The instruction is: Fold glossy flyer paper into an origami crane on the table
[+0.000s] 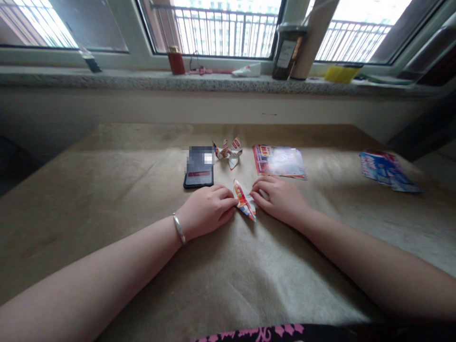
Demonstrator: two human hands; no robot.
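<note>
A small folded piece of printed paper (244,201), white with red, orange and blue, sits between my hands, its pointed ends toward and away from me. My left hand (213,207), with a silver bangle at the wrist, is closed with its thumb and fingertips on the paper's left edge. From the other side, my right hand (280,197) has its thumb and curled fingers at the right edge. Just beyond are folded paper shapes (231,153) with pointed flaps. A dark phone (199,167) lies beside them, its screen partly blurred.
Glossy printed sheets (280,162) are stacked behind my right hand. More blue leaflets (388,172) are fanned at the table's right. Beyond the table (117,156), a granite sill (138,81) carries a red bottle (176,61), a dark lidded jar (286,52) and a yellow item (342,73).
</note>
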